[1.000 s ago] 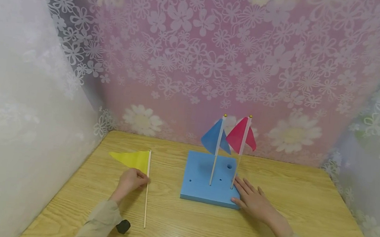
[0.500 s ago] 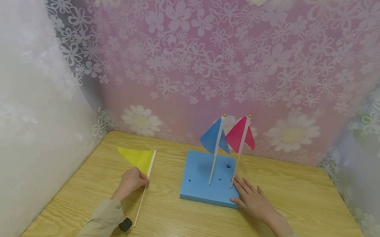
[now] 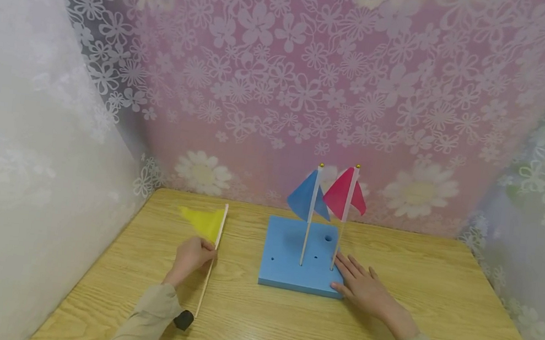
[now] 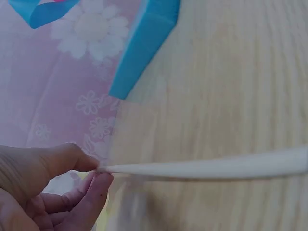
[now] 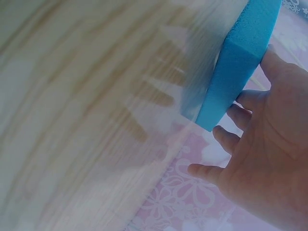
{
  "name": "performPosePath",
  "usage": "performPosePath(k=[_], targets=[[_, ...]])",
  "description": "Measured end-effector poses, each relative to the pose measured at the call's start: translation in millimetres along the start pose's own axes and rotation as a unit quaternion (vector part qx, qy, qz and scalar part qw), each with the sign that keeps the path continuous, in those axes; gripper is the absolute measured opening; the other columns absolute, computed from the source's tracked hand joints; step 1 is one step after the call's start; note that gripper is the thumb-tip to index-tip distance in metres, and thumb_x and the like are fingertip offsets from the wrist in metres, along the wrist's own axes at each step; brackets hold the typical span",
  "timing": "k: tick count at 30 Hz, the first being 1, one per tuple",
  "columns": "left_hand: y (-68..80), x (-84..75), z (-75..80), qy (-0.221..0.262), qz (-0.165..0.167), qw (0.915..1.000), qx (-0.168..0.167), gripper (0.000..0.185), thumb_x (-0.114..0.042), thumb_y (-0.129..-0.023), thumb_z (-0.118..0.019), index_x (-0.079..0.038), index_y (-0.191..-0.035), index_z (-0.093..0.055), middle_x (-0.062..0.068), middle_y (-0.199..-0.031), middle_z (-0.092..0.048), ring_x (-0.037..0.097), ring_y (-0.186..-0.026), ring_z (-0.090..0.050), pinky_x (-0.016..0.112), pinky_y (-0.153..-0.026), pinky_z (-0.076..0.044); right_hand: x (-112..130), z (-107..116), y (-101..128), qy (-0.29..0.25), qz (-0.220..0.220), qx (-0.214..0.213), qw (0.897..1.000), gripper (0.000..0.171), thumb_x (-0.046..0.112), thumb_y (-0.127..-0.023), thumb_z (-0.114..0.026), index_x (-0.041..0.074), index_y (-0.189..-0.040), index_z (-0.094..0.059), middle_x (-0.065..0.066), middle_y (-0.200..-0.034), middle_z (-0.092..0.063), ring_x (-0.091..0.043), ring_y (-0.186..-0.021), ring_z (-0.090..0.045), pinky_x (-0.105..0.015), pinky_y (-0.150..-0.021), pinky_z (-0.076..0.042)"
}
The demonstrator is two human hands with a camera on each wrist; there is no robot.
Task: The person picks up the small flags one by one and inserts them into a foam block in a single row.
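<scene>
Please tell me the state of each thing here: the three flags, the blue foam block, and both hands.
yellow flag: tilted, upper end raised, lower stick end near the table
blue flag: upright, planted in the block
red flag: upright, planted in the block
blue foam block: flat on the table, several holes unfilled
left hand: pinches the yellow flag's stick
right hand: fingers straight, resting on the block's right front corner

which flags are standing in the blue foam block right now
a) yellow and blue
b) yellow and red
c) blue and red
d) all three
c: the blue flag and the red flag stand upright in the blue foam block, while the yellow flag is off to the side, its stick pinched by the left hand above the table.
</scene>
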State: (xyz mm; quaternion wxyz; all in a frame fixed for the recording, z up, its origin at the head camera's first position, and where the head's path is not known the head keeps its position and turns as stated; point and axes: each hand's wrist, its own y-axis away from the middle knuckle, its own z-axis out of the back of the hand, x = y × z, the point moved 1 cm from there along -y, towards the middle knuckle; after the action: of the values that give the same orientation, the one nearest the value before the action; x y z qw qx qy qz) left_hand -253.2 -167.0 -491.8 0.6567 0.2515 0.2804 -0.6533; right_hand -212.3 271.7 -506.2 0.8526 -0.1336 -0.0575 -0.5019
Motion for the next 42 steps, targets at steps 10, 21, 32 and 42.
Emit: performPosePath(k=[10, 21, 32, 42], targets=[[-12.3, -17.2, 4.7, 0.218, 0.026, 0.9755, 0.009, 0.018, -0.007, -0.093, -0.074, 0.005, -0.106, -0.073, 0.018, -0.094, -0.076, 0.026, -0.078, -0.075, 0.043, -0.077, -0.063, -6, -5, -1, 0.004, -0.023, 0.022, 0.999, 0.072, 0.052, -0.102, -0.052, 0.007, -0.157, -0.037, -0.015, -0.163, -0.033, -0.043, -0.147, -0.030, -0.079, -0.108, -0.024], [-20.7, -47.7, 2.1, 0.303, -0.007, 0.9529, -0.016, 0.026, -0.004, -0.089, -0.077, 0.005, -0.113, -0.074, 0.020, -0.102, -0.074, 0.027, -0.085, -0.075, 0.036, -0.077, -0.063, 4, 4, 1, 0.005, -0.011, 0.006, 1.000, 0.069, 0.048, -0.101, -0.057, 0.005, -0.154, -0.042, -0.019, -0.158, -0.039, -0.046, -0.143, -0.036, -0.081, -0.104, -0.027], [-33.8, -87.1, -10.9, 0.385, -0.065, 0.9182, -0.066, 0.023, -0.007, -0.089, -0.078, 0.004, -0.109, -0.075, 0.019, -0.099, -0.075, 0.031, -0.090, -0.075, 0.038, -0.079, -0.063, 9, 11, 0, 0.009, -0.030, 0.033, 0.999, 0.068, 0.044, -0.103, -0.056, 0.005, -0.156, -0.038, -0.016, -0.162, -0.035, -0.044, -0.147, -0.032, -0.078, -0.108, -0.026], [-38.6, -123.5, -22.2, 0.417, -0.141, 0.8940, -0.083, 0.015, -0.003, -0.090, -0.076, 0.001, -0.104, -0.073, 0.016, -0.098, -0.074, 0.034, -0.087, -0.074, 0.033, -0.077, -0.063, 5, 6, 0, 0.008, -0.020, 0.018, 1.000, 0.069, 0.045, -0.101, -0.058, 0.004, -0.154, -0.041, -0.018, -0.160, -0.038, -0.046, -0.144, -0.035, -0.080, -0.105, -0.026]])
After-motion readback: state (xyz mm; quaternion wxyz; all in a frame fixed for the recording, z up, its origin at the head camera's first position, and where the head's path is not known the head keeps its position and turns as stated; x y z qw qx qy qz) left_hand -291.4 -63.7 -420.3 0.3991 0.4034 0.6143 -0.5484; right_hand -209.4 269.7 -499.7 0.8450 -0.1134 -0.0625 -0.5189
